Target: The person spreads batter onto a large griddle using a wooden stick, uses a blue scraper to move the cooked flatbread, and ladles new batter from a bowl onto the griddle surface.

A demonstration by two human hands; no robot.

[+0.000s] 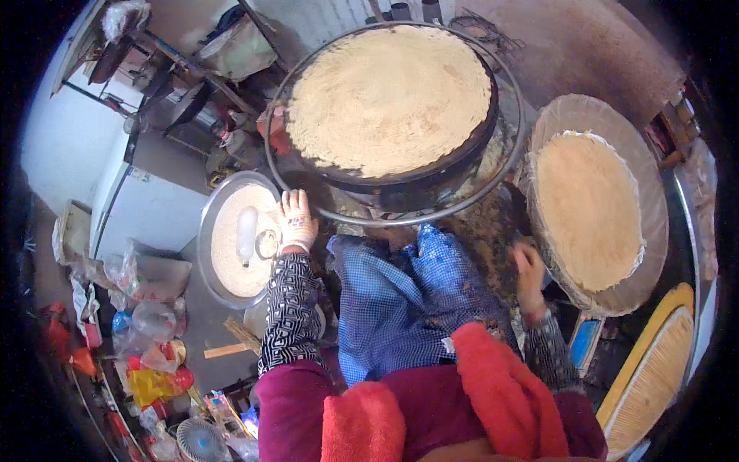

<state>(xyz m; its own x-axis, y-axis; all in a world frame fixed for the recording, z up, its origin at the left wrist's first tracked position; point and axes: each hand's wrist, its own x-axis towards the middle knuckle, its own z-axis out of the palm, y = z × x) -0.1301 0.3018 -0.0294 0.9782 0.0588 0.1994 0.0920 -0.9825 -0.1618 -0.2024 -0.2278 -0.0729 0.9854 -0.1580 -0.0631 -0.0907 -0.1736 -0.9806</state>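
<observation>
My left hand (297,222), in a pale knit glove, lies at the right rim of a metal basin (206,242), close to the round metal hoop (369,222). The basin holds pale batter or meal, a clear plastic bottle (247,234) and a small round cup or ladle (267,244). Ahead, inside the hoop, is a large round dark griddle (404,179) covered by a tan layer, slightly blurred. My bare right hand (526,268) is low at the right, blurred, beside a cloth-lined basket (658,231) with tan sheets or powder in it; whether it holds anything is unclear.
Filled plastic bags (153,320) and a fan (202,440) stand at the left. A white cabinet (161,208) is behind the basin. Shelves with pans are at the upper left. A ribbed oval tray (652,387) leans at the lower right. Dark crumbly material (491,242) lies between griddle and basket.
</observation>
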